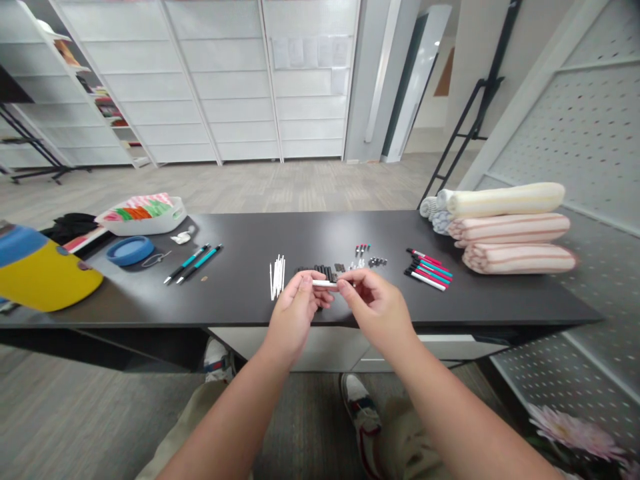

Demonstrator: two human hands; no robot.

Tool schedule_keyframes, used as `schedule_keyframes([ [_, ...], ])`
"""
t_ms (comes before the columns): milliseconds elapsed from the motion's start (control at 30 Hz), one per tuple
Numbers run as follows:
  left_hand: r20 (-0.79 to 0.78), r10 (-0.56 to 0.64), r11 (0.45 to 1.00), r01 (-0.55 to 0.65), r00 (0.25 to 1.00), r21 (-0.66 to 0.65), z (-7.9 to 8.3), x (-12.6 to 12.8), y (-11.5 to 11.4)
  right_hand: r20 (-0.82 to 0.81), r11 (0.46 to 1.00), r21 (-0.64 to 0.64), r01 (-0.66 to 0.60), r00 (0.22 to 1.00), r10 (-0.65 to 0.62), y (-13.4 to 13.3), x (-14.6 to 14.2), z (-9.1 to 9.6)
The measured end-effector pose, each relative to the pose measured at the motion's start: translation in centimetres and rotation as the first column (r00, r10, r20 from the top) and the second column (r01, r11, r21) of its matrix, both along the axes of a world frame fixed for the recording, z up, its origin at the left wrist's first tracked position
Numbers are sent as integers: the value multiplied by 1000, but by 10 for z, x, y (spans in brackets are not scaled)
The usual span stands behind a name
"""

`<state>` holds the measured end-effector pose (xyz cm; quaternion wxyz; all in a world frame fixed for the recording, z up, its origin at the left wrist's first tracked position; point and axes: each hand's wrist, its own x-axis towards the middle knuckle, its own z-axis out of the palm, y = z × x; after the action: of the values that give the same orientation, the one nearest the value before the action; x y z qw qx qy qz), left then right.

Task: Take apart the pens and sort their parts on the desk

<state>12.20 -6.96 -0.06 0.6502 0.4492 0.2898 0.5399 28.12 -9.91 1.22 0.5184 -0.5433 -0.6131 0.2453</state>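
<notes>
- Over the long dark-grey tabletop point(240, 233), left fingers point(305, 285) and right fingers point(349, 292) grip a slim white tube point(325, 283), one end each!
- Beyond, tall white panelled cabinets point(225, 87) line grey patterned flooring point(280, 183).

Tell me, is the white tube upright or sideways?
Sideways: the white tube runs crosswise from the left hand to the right hand, its long side facing the camera.
</notes>
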Motion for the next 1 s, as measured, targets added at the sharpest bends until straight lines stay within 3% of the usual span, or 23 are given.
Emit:
schedule_keyframes([
  [167, 3, -160, 985, 159, 987, -68, 3, -3, -2, -158, 998, 29, 63, 986, -58, -1, 0, 1],
  [433, 95, -176, 969, 190, 980, -160, 8, -6, 3, 65, 980, 181, 80, 993, -93, -9, -5, 10],
  [567, 108, -162, 963, 181, 981, -200, 10, -9, 6, 90, 966, 236, 103, 988, -127, -9, -5, 9],
  [800, 125, -179, 951, 204, 976, -231, 10, -12, 9, -10, 956, 196, 219, 975, -222, -5, -2, 6],
  [1000, 114, -174, 953, 197, 978, -230, 10, -11, 9, -174, 970, 124, 207, 967, -185, -3, 0, 7],
])
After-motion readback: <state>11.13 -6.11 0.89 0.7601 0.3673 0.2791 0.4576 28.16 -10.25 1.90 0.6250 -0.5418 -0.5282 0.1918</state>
